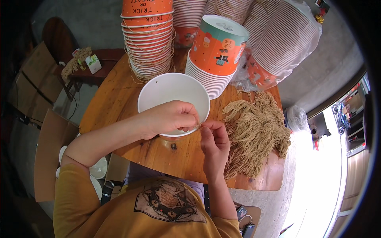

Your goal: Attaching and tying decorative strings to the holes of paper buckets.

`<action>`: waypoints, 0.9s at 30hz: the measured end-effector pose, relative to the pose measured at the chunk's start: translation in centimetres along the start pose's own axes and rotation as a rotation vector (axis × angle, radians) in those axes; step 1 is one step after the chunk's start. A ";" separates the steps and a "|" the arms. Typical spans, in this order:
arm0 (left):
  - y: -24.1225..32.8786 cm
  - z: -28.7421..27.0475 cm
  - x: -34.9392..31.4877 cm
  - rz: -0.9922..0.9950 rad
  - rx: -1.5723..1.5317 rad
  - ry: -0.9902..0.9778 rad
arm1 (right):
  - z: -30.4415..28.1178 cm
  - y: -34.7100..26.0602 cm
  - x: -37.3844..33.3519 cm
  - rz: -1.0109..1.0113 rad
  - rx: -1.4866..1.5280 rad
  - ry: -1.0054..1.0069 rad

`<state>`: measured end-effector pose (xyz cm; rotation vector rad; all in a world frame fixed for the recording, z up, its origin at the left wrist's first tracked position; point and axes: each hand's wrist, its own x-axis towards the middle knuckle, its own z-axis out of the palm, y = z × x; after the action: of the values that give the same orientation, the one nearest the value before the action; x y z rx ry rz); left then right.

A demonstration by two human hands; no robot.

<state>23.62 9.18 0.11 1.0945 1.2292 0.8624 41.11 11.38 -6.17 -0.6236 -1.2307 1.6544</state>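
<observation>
Both hands meet at 6 o'clock of 1 white paper bowl [173, 95] on the table [115, 99]: left hand [168, 118] and right hand [214, 141] pinch 1 string [197, 126] at its rim. 1 twine heap [256, 133] lies at 3 o'clock.

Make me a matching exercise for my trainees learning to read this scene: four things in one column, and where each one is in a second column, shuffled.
Things:
1. white bowl
2. pile of twine
3. left hand
4. stack with twine handles

Places:
A. far left of the table
B. on the table, right of the hands
C. on the bowl's near rim
D. in front of the person, at the middle

Pairs: 1-D, 2-B, 3-C, 4-A
</observation>
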 end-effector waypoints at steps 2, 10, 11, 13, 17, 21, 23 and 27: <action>-0.2 -0.1 0.1 -0.004 -0.010 -0.011 | 0.1 0.0 -0.1 0.007 -0.011 0.024; -0.1 -0.3 0.1 -0.011 -0.070 -0.056 | 0.4 0.3 0.0 -0.195 -0.240 0.058; -0.1 -0.3 0.1 -0.020 -0.076 -0.063 | 0.3 0.3 0.0 -0.205 -0.353 0.057; -0.1 -0.3 0.1 -0.028 -0.082 -0.071 | 0.6 -0.1 0.1 -0.230 -0.441 0.071; -0.1 -0.2 0.1 -0.012 -0.069 -0.061 | 0.2 0.4 0.3 -0.226 -0.352 0.064; 0.0 -0.3 0.1 -0.012 -0.071 -0.061 | 0.0 0.3 0.1 -0.165 -0.280 0.045; 0.0 -0.3 0.1 -0.022 -0.074 -0.064 | 0.1 0.5 0.0 -0.173 -0.243 0.063; 0.0 -0.5 0.3 -0.036 -0.114 -0.091 | -0.1 0.8 0.0 -0.214 -0.252 0.083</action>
<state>23.21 9.55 0.02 1.0068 1.1082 0.8361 40.88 11.37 -6.97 -0.6811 -1.4053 1.2964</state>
